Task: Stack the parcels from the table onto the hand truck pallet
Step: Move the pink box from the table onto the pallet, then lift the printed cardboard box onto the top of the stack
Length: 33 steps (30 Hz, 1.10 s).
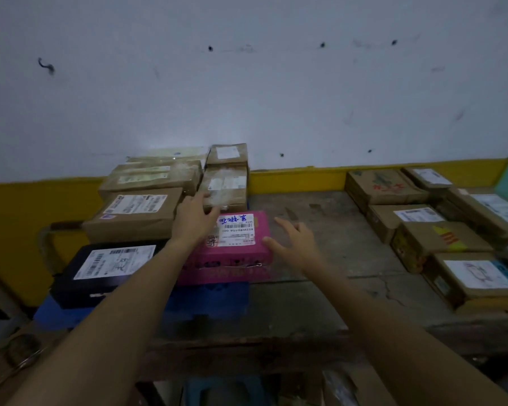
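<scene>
Reaching forward, both arms extended over the load.

Left hand (194, 215): fingers straight, nothing gripped. It lies over the far left corner of the pink parcel (232, 250), with fingertips at the front face of a taped brown parcel (225, 189) behind it; contact cannot be confirmed.

Right hand (294, 244): fingers spread and relaxed, holding nothing, thumb at the pink parcel's right edge.

Pink parcel lies flat, label up, on the blue pallet (211, 300), just beside a black parcel (100, 271) on its left. Brown parcels are stacked behind both.

Counter (335, 230) stands to the right. A group of brown parcels (440, 241) sits at its right end, well apart from the hands.
</scene>
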Each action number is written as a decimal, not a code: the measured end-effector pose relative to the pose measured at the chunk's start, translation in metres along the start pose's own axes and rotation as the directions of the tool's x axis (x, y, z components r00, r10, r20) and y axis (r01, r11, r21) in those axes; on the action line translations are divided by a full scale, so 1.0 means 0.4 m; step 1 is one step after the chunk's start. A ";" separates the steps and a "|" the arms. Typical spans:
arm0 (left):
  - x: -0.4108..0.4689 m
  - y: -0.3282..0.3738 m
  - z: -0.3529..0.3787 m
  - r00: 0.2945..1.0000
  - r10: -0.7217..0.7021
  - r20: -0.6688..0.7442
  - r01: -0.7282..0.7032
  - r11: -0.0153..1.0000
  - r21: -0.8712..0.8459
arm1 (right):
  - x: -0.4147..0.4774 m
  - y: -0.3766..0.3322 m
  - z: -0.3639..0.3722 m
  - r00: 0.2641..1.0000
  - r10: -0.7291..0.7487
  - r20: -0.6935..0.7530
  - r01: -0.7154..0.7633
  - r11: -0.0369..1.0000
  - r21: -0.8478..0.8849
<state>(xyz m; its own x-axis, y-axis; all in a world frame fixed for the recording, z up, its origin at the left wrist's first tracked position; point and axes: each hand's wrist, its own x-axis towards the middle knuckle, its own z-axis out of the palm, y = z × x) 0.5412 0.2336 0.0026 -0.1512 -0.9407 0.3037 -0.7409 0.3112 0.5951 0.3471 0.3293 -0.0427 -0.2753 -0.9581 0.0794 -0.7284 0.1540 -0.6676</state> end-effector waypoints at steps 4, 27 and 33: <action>0.021 0.111 0.068 0.998 0.064 0.024 -0.063 0.997 -0.050 | 0.026 0.070 -0.086 0.998 -0.053 -0.029 0.053 0.999 0.003; 0.244 0.674 0.606 0.942 0.135 0.306 -0.132 0.991 -0.030 | 0.272 0.609 -0.532 0.992 0.122 0.031 -0.120 0.990 -0.079; 0.369 0.737 0.733 0.928 0.173 0.331 -0.163 0.985 -0.060 | 0.373 0.689 -0.589 0.983 0.176 -0.050 -0.180 0.981 -0.069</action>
<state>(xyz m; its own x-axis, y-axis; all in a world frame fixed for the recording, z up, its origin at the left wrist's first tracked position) 0.1087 0.1470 0.0046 -0.4851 -0.8634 0.1384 -0.6662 0.4674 0.5811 -0.0427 0.2858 -0.0403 -0.4304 -0.9026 -0.0026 -0.7087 0.3398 -0.6183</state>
